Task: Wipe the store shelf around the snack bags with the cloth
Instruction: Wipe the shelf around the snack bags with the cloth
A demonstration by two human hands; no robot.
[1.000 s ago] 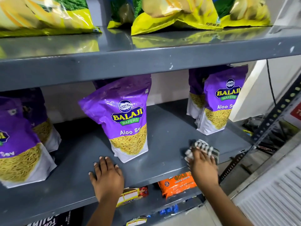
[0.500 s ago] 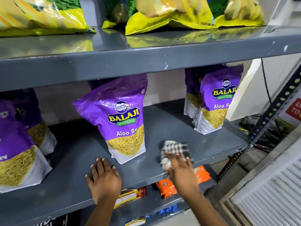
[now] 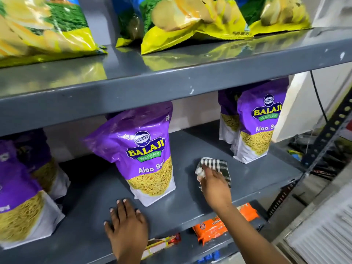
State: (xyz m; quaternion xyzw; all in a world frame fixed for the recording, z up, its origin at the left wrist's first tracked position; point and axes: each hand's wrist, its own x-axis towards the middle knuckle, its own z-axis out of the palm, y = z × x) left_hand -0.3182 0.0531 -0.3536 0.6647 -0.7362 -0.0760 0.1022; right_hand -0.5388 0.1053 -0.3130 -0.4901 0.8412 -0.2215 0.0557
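- The crumpled cloth with dark and white checks point(image 3: 215, 166) lies on the grey metal shelf point(image 3: 190, 202), in the bare space between the middle purple bag and the right pair of bags, touching none of them.
- The right hand point(image 3: 214, 185) presses on the cloth from the near side; its fingers point(image 3: 204, 173) are curled over the cloth and grip a bunched white part of it.
- The left hand point(image 3: 126, 223) lies flat on the front part of the same shelf, palm down, fingers stretched out and holding nothing, just beside the bottom corner of the middle bag.
- I can count five purple "Balaji Aloo Sev" snack bags on this shelf, all upright: one in the middle point(image 3: 144, 155), two at the right, one behind the other point(image 3: 261, 122), and two at the left, also one behind the other point(image 3: 21, 197).
- On the upper grey shelf point(image 3: 171, 80) there are at least three yellow and green chip bags point(image 3: 192, 23); their tops are cut off by the picture edge.
- On the lower shelf point(image 3: 190, 248), partly hidden under the front edge, I see one orange packet point(image 3: 211, 227) and one small yellow and red packet point(image 3: 162, 243).
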